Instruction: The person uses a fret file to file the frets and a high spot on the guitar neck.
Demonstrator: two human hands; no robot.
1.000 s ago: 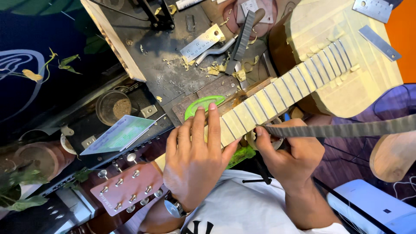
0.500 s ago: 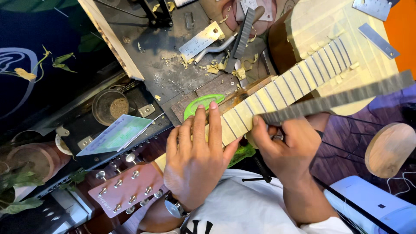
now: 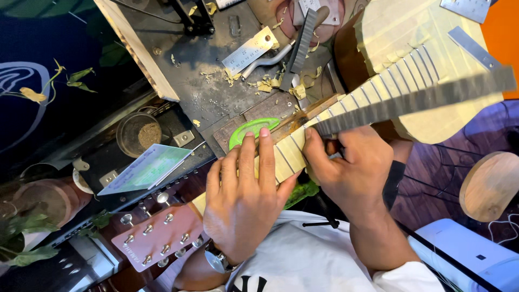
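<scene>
While the guitar point(image 3: 346, 103) lies slantwise across the view, its pale taped neck running from the reddish headstock point(image 3: 162, 238) at the near left up to the taped body at the far right, both hands bear on the neck. The left hand point(image 3: 246, 200) lies flat and unclenched, fingers spread over the pale fretboard, grasping nothing. The right hand point(image 3: 351, 170), just beside it, is curled around the near end of a long dark grey file point(image 3: 416, 100), which lies along the fretboard and reaches out past the body to the right.

A pale green and white printed leaflet point(image 3: 146, 168) lies at a slant to the left of the hands, on a dark case. A white rectangular label plate point(image 3: 250, 50) sits on the far desk point(image 3: 211, 92), next to a second ridged dark file point(image 3: 301, 40). A small white label shows on a pinkish object at the far edge, partly hidden. Two flat steel rulers point(image 3: 469, 46) lie on the guitar body at the far right. A bright green plastic piece point(image 3: 250, 130) peeks out under the neck.

The desk is dark, scratched, and littered with pale shavings. A round tin point(image 3: 139, 134) holding brown powder stands left of it. Leafy plants sit at the left, a round wooden stool point(image 3: 489, 186) and a white appliance point(image 3: 470, 257) at the near right.
</scene>
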